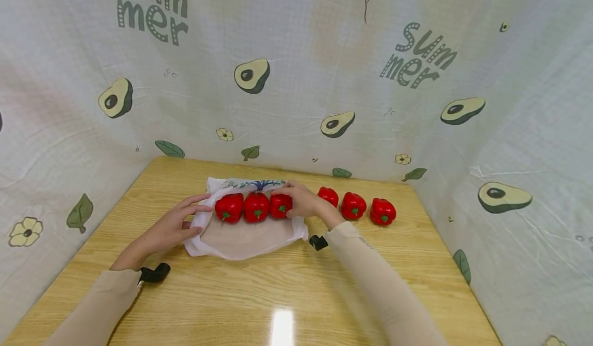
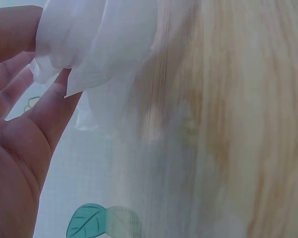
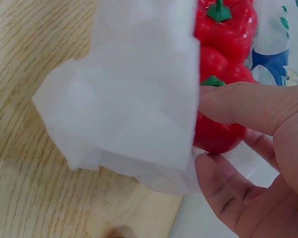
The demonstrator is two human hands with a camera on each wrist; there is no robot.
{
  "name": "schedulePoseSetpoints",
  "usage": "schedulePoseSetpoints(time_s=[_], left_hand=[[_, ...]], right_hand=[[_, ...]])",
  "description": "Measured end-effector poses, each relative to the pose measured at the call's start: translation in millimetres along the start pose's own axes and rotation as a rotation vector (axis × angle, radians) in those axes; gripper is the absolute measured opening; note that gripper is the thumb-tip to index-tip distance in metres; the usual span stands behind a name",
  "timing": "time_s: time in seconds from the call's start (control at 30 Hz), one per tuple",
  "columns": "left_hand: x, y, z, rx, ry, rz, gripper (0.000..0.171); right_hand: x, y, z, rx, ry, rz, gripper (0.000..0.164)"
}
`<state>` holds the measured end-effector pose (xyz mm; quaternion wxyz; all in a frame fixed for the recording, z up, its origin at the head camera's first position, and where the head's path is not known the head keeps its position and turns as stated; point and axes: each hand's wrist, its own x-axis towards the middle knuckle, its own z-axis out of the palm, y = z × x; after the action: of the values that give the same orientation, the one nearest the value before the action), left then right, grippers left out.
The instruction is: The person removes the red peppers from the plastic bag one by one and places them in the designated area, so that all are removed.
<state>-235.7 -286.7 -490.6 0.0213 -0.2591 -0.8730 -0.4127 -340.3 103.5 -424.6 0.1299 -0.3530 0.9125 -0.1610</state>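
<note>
A white bag (image 1: 241, 240) lies open on the table, a blue and green print along its back edge. Inside it, three red bell peppers with green stems stand in a row: a left pepper (image 1: 229, 208), a middle pepper (image 1: 256, 207) and a right pepper (image 1: 280, 206). My left hand (image 1: 173, 226) pinches the bag's left edge between thumb and fingers, the thin white sheet (image 2: 97, 39) showing there in the left wrist view. With thumb and fingers around it, my right hand (image 1: 303, 200) grips the right pepper (image 3: 221, 135), partly hidden behind the bag's side (image 3: 124, 99).
Right of the bag, three more red bell peppers sit in a row: one (image 1: 328, 195) partly behind my right wrist, a second (image 1: 353, 206) and a third (image 1: 382, 211). A printed cloth (image 1: 296, 78) encloses the wooden table (image 1: 241, 294) at the back and sides.
</note>
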Motion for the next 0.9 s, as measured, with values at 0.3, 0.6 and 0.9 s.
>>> schedulePoseSetpoints(time_s=[0.3,0.6,0.9], left_hand=[[0.8,1.5,0.0,0.004,-0.003,0.002,0.051],[-0.1,2.9,0.8,0.0,-0.002,-0.001,0.051],[-0.3,2.3,2.4,-0.009,-0.002,-0.004,0.051]], right_hand=[[2,5,6,-0.003,0.009,-0.013,0.075],[2,6,11,0.006,0.047,-0.001,0.071],[3,12,17,0.011,0.081,-0.024,0.069]])
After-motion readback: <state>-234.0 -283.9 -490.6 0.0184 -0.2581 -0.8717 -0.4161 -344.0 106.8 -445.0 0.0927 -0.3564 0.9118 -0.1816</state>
